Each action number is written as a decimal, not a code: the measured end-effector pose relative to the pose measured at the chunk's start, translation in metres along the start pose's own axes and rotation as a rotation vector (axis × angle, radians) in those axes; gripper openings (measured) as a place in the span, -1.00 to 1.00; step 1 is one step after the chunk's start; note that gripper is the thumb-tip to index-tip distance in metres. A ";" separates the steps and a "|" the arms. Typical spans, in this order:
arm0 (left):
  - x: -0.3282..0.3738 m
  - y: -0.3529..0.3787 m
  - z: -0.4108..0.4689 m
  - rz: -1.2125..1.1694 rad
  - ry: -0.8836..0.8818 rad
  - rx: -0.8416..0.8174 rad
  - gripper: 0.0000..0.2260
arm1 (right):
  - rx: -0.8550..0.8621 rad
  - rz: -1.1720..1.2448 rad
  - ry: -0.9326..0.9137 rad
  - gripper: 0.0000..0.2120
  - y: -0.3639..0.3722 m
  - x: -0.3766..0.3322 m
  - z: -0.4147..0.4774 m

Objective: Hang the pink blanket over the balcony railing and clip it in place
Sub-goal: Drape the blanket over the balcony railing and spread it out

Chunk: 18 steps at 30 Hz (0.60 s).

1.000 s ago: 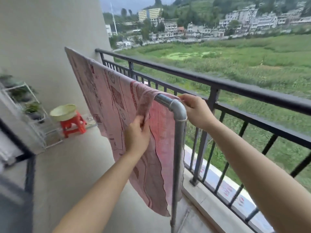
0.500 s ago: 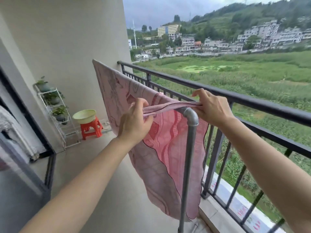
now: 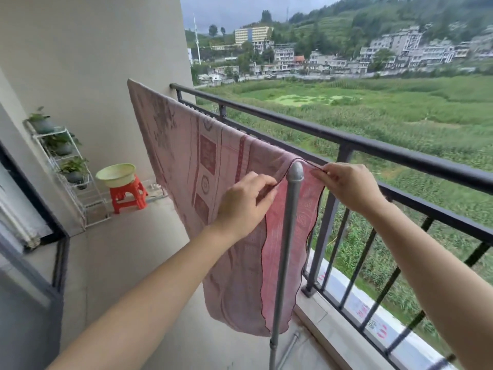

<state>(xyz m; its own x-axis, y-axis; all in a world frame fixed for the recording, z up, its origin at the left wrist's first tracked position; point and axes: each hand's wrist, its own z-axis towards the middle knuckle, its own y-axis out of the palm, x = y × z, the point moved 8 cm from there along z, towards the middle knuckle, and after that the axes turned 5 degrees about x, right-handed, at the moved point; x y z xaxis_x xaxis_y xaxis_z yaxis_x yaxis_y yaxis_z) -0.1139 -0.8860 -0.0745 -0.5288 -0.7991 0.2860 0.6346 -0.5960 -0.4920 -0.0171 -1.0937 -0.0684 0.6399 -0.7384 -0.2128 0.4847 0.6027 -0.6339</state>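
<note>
While the pink patterned woven blanket [image 3: 202, 161] hangs over the grey metal pipe rack [image 3: 289, 222], just inside the black balcony railing [image 3: 400, 153]: 2 hands, left hand [image 3: 245, 206] and right hand [image 3: 349, 185], each pinching its dark-trimmed edge beside the pipe's bend; advised: draw hem taut and level before clipping.

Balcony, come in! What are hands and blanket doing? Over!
Left hand pinching pink blanket hem; right hand too. Blanket draped over grey rack, not black railing. No clips seen.
</note>
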 end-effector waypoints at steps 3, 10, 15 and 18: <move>-0.002 0.011 -0.017 -0.046 -0.069 -0.018 -0.85 | 0.030 0.018 0.004 -0.69 0.000 -0.001 -0.012; -0.009 0.006 -0.015 -0.104 -0.286 0.053 -0.94 | 0.092 0.152 0.138 -0.78 -0.004 0.000 -0.016; -0.010 -0.002 -0.020 0.019 -0.169 0.072 -0.85 | -0.013 0.041 0.073 -0.71 0.005 -0.008 -0.027; -0.013 0.004 -0.029 0.069 -0.120 0.062 -0.83 | -0.013 0.013 0.075 -0.72 0.005 -0.011 -0.033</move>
<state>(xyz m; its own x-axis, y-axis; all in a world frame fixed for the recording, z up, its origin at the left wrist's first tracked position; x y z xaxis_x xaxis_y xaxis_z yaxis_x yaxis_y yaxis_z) -0.1208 -0.8758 -0.1036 -0.4139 -0.8399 0.3511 0.7026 -0.5400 -0.4634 -0.0413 -1.0926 -0.0931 0.5996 -0.7513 -0.2758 0.4681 0.6088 -0.6405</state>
